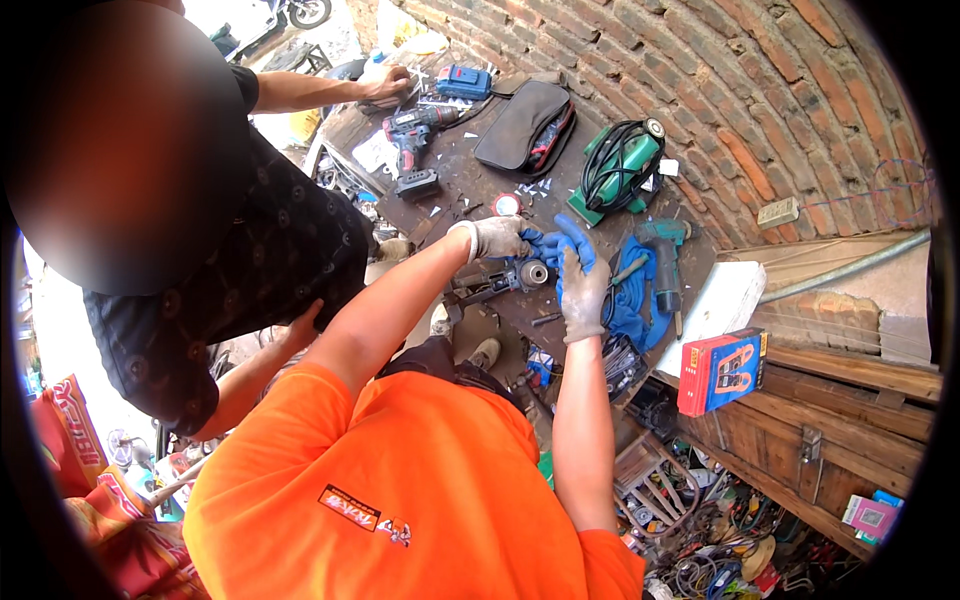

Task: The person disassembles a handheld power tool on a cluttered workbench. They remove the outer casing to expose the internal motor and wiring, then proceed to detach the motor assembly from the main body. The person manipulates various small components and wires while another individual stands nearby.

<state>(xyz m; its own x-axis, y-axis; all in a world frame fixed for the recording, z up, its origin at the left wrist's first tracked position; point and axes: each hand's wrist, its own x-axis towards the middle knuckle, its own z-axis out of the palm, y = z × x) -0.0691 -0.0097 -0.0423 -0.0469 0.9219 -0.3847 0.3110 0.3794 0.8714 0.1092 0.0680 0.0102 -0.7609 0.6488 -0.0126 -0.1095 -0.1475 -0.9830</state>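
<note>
Two blue-coated, pale grey work gloves are worn below the green corded power tool wrapped in its black cable, which is taken as the landmark. The left hand is placed below and to the left of it; its fingertips are brought close to the other glove, and whether anything is pinched there cannot be told. The right hand is raised directly below the landmark, its fingers extended and nothing seen gripped.

Nearest to both, below and left of the landmark, a grey-and-black handheld tool with a round metal nose is seen just under the left hand. Below and right of the landmark, a crumpled bright blue cloth is laid beside a teal pistol-shaped drill.

Printing is carried by the red-and-blue cardboard box, set lower right of the landmark, where a clamp-shaped device is pictured beside small lettering. A dark rectangular label with pale lettering and a small cartoon figure is printed on the orange T-shirt, far below the landmark.

To the landmark's left, a black zipped fabric case is laid open at one side, and farther left a grey-and-red cordless drill is rested. A co-worker's hand is placed beyond that drill, upper left of the landmark.
</note>
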